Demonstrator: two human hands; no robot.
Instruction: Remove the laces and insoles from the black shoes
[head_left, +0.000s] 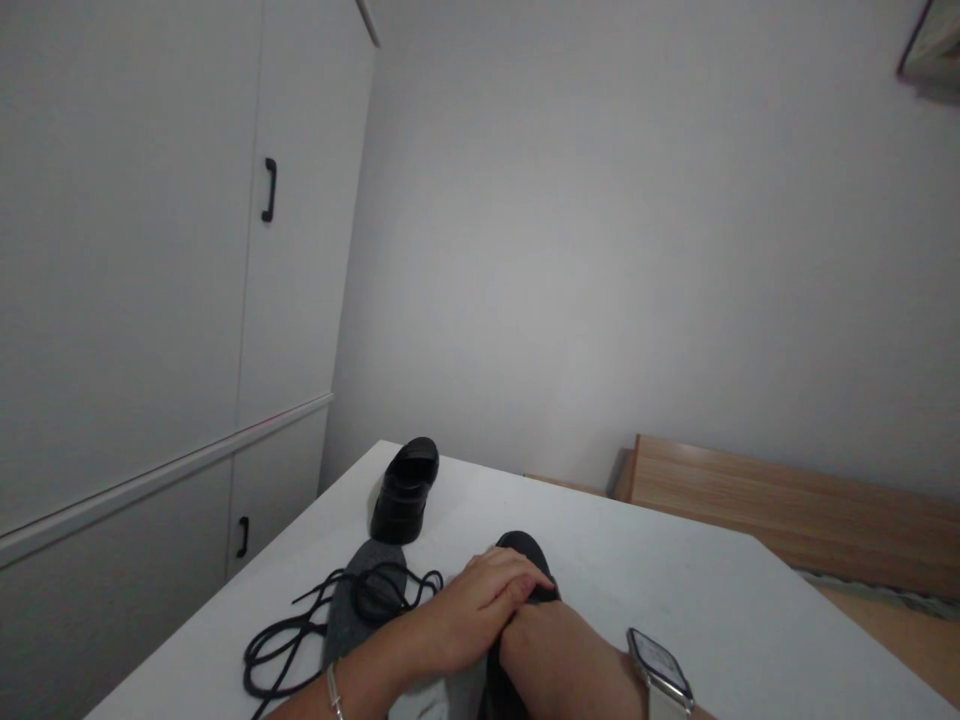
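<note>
A black shoe (pixel 525 548) lies on the white table (pixel 675 590) right in front of me, mostly covered by my hands. My left hand (pixel 480 600), with a thin bracelet on its wrist, rests on top of the shoe, its fingers together and curled over the upper. My right hand (pixel 559 655), with a watch (pixel 660 672) on its wrist, reaches in under the left hand towards the shoe's opening, and its fingers are hidden. A second black shoe (pixel 405 492) stands farther off near the table's left edge. Loose black laces (pixel 330 620) lie over a grey insole (pixel 358 600) to the left.
White cupboard doors with black handles (pixel 269 190) stand to the left of the table. A bare grey wall is behind. A wooden bed frame (pixel 787 500) lies low at the right beyond the table's far edge.
</note>
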